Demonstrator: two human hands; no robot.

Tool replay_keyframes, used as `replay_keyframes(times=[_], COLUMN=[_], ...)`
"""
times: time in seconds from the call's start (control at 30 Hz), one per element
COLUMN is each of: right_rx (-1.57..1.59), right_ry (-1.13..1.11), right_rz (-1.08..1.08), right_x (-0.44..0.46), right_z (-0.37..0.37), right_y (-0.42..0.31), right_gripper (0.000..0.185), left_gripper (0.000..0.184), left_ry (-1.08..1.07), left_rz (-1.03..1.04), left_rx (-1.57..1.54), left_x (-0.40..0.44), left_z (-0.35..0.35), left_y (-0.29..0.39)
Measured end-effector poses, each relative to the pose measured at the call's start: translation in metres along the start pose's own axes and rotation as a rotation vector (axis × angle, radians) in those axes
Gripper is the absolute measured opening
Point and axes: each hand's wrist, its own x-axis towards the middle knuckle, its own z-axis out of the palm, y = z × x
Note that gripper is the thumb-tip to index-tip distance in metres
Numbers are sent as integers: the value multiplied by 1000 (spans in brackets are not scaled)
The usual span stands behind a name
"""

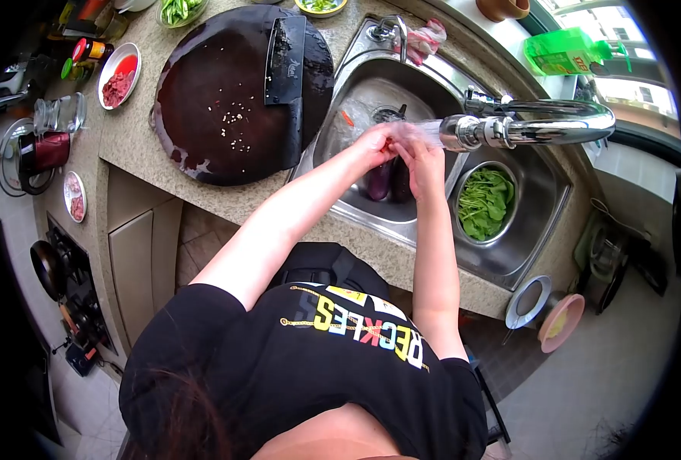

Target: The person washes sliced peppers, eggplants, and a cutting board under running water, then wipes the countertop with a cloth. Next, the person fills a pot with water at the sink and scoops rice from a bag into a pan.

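Both my hands are together over the left basin of the steel sink, in the water from the chrome faucet. My left hand and my right hand have their fingers closed and touching at the tips. Water blurs the fingertips, so anything between them is hidden. Below them in the basin lies a purple eggplant, with another dark item beside it. An orange scrap sits near the basin's left wall.
Leafy greens fill a bowl in the right basin. A cleaver lies on the round cutting board with pale bits. A plate of raw meat, a green detergent bottle and a pink basin stand around.
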Motion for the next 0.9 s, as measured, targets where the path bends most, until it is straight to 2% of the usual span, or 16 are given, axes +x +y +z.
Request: replay_keyframes(times=[0.03,0.07,0.13,0.17,0.23,0.27,0.4,0.43,0.6,0.67,0.8,0.9], right_rx=[-44,-47,-468,-497,-695,-815,-1117,-1244,-1467,-1568,-1349,-575], right_ry=[-16,-22,77,42,-3,-36,-185,-172,-93,-90,11,22], right_rz=[-21,-17,-70,-107,-46,-58,-158,-135,-158,-268,-189,18], right_x=[-1,2,10,19,36,52,90,98,116,123,127,106], right_z=[1,0,-5,-7,-1,-4,24,31,52,49,38,26], right_y=[5,10,27,39,53,71,95,99,111,122,130,107], right_gripper=[24,24,21,19,18,17,20,24,24,23,19,11], left_gripper=[11,11,9,9,11,7,3,2,10,12,20,22], left_ry=[186,189,224,228,480,505,483,474,405,365,240,256], left_rz=[14,20,-118,-115,-275,-266,-233,-216,-185,-133,-64,-9], left_rx=[-5,-9,22,18,-5,-21,-114,-119,-74,-69,-94,-106], left_x=[-3,-5,-5,-7,-21,-28,-46,-49,-62,-71,-74,-77], left_z=[5,-4,-37,-45,-52,-54,-56,-57,-57,-46,-50,-33], left_y=[-4,-6,-13,-16,-20,-22,-27,-28,-22,-18,-15,-11])
